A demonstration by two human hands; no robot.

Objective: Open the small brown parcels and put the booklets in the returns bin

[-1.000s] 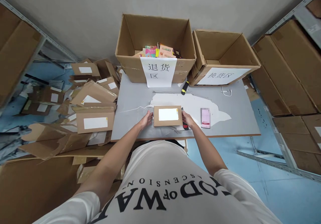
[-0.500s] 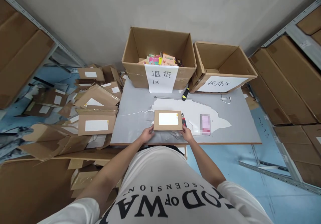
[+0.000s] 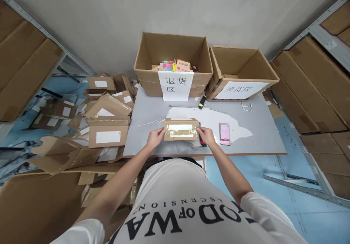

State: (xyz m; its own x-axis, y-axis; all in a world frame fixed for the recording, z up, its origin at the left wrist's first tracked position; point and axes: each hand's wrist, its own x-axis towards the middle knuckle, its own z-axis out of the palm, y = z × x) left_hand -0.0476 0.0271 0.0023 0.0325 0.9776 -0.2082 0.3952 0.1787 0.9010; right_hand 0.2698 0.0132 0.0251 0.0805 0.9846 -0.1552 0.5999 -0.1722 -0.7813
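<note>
Both hands are gripping a small taped parcel: the left hand is pinching its left end and the right hand its right end, fingers closed on the cardboard. The parcel is spanning the gap between the fingers, long axis running left to right, tilted up on its far edge above the desk, each hand equally near. Just under the right fingers a dark cutter is lying, with a pink slip slightly further right. Beyond the fingers an open box with a paper sign is standing, a second box beside it. Left of the left hand, parcels are piling up.
</note>
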